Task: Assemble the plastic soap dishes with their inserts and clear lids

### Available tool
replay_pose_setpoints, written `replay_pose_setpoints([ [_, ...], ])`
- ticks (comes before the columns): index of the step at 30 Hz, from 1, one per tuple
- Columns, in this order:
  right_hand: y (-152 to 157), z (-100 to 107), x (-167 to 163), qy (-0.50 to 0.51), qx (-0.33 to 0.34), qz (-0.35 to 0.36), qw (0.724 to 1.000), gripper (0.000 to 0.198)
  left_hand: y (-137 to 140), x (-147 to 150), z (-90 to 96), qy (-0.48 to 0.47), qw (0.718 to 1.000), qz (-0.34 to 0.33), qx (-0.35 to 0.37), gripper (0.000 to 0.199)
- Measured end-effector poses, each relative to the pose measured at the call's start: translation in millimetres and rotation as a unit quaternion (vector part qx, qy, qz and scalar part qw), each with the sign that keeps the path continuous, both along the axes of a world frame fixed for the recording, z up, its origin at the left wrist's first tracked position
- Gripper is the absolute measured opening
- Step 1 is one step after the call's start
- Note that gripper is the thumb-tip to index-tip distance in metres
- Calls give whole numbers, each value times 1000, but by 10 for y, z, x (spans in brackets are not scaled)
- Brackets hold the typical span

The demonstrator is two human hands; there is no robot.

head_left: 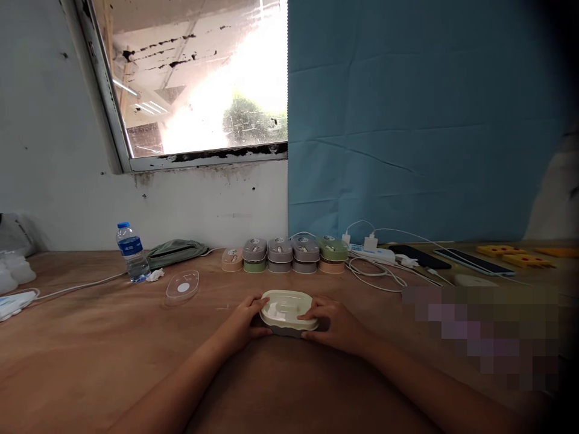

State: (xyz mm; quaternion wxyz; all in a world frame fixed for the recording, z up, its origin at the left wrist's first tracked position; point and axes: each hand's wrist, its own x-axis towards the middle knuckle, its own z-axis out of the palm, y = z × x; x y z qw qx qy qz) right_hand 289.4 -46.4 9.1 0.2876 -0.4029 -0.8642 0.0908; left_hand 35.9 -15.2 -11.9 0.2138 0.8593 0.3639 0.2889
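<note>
Between my hands is an oval box with a grey lower part (286, 331) and a glossy cream insert or lid (286, 306) on top; I cannot tell which. My left hand (250, 316) grips its left end, fingers on the cream rim and thumb low on the side. At the right end, my right hand (333, 322) clasps it, with a fingertip on the cream surface and the thumb near the grey base. A clear oval plastic cover (182, 284) with a round white spot lies farther back on the left.
Several oval boxes in grey and green (279, 253) stand stacked in a row along the back, with a peach one (232, 259) at their left. A water bottle (132, 253) and a green pouch (178, 253) are at back left. White cables (380, 274), a power strip (373, 253) and phones (420, 257) occupy the right.
</note>
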Motion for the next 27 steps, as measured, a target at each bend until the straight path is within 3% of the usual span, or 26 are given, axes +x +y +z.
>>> replay_pose_setpoints([
  [8,-65,-3,5,-15,33,-12,999,25,-59,-37,69,12,1000,-22,-6,69],
  [13,-70,-19,-1,-17,55,-21,998,34,-45,-58,69,20,999,-18,-17,66],
  [20,-14,-85,36,2,-26,-42,999,63,-61,-51,72,14,1000,-15,-14,66],
  [23,8,-93,60,5,-60,-34,998,62,-73,-25,71,9,1000,-12,-16,65],
  [27,13,-91,54,15,-38,-54,998,55,-69,12,52,5,1000,-10,-18,61],
])
